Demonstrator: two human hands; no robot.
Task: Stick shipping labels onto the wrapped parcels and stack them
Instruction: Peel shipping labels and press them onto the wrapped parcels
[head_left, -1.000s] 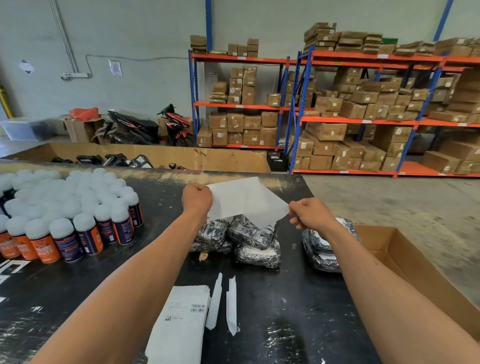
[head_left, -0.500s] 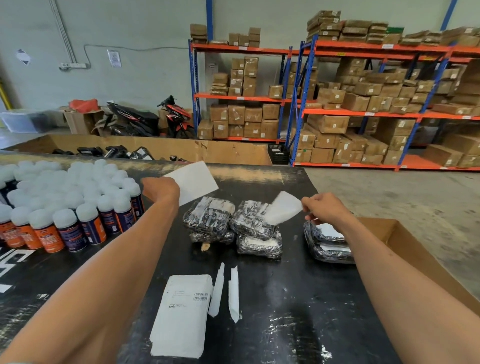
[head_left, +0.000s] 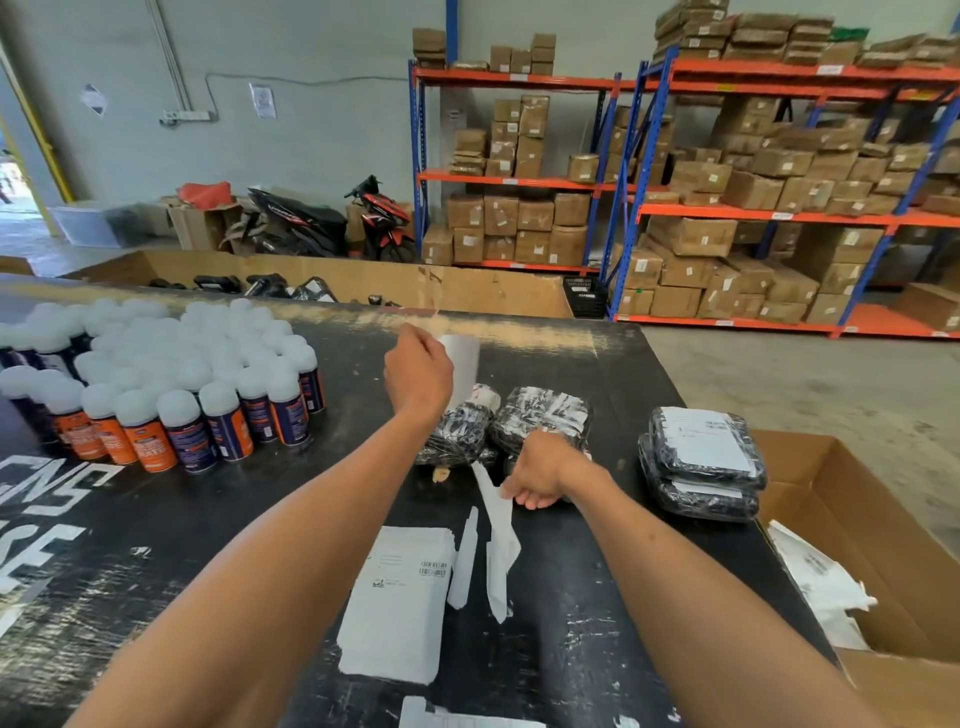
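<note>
The left hand (head_left: 418, 375) is up over the black table (head_left: 597, 649), and its fingers pinch a white label (head_left: 461, 364) that stands up just past the knuckles. The right hand (head_left: 540, 470) is low, close to the table, with its fingers curled on a thin white strip of backing paper (head_left: 496, 512) that hangs down to the table. Right behind both hands sit the wrapped parcels (head_left: 540, 415), shiny and black, bunched together in the middle of the table. The right hand hides part of the near one.

To the right, near the table edge, two flat parcels lie in a stack (head_left: 701, 462). The top one has a white label on it.

On the near side lies a pile of label sheets (head_left: 400, 603), with two more paper strips (head_left: 465, 564) just beside it.

On the left stands a big crowd of spray cans (head_left: 176, 384) with white caps, close together.

An open cardboard box (head_left: 883, 525) sits at the right of the table. White scrap paper (head_left: 821, 582) lies in it.

A long, low cardboard bin (head_left: 467, 288) sits past the far edge of the table, with dark things in it. Far back are shelves (head_left: 769, 208) full of brown boxes, and a motorbike (head_left: 322, 223) by the wall.
</note>
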